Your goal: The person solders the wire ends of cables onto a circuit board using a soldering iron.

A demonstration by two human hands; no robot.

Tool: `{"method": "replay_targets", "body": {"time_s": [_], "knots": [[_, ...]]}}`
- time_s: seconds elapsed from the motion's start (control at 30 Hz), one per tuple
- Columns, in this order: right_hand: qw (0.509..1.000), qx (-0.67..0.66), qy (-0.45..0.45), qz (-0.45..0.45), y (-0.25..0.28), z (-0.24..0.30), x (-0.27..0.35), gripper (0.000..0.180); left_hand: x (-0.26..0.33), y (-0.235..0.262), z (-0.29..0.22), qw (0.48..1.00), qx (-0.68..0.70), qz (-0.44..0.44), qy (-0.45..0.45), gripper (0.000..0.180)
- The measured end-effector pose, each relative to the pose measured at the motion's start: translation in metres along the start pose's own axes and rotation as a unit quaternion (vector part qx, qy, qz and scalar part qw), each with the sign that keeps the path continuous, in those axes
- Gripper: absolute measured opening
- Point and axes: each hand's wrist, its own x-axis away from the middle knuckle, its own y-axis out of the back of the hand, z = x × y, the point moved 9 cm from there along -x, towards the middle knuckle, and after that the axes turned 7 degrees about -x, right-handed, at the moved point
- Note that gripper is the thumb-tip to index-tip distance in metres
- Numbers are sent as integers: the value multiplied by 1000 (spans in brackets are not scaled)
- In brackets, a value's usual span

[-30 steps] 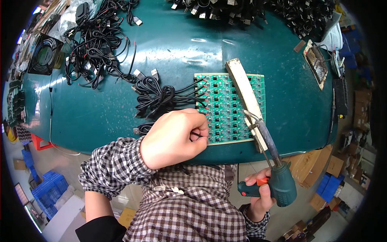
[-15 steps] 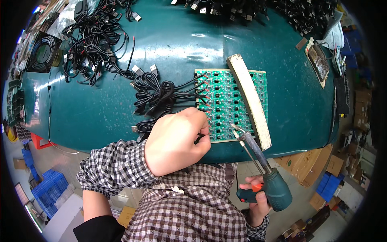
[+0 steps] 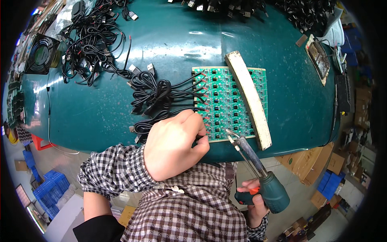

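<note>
My left hand (image 3: 171, 147) is closed in a pinch at the near left edge of a green circuit board panel (image 3: 221, 105). A black cable shows between its thumb and fingers; the cable's end is hidden. Several black USB cables (image 3: 155, 93) lie bundled left of the panel, their red-tipped wires reaching its left edge. My right hand (image 3: 256, 209) grips a dark green soldering gun (image 3: 274, 194) with a red trigger. Its metal tip and thin feed tube point up and left, over the panel's near edge; whether the tip touches cannot be told.
A pale curved bar (image 3: 250, 101) lies across the panel's right part. Loose black cables (image 3: 94, 50) heap at the back left, near a black fan (image 3: 41, 54). More cables (image 3: 219, 5) pile along the far edge. A stained metal tray (image 3: 317, 58) sits at the right.
The soldering gun and my right hand have moved slightly left, with the tip now lower and closer to my left hand. My left hand keeps its pinch in nearly the same place.
</note>
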Motion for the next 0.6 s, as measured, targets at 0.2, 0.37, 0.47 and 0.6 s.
{"method": "replay_targets", "body": {"time_s": [0.2, 0.37, 0.47, 0.6], "knots": [[1000, 0, -13, 10, 5, -8, 4, 51, 0, 1, -1, 1000, -2, -9, -4, 17], [999, -6, 13, 30, 14, -15, 9, 45, -1, 1, 2, 1000, 3, 4, 14, 16], [1000, -18, -2, 22, 4, -13, 9, 43, -1, -3, 3, 1000, 8, 22, 21, 16], [999, 7, -12, 35, 3, -12, 7, 39, -1, -3, 4, 999, 11, 25, 26, 15]]}}
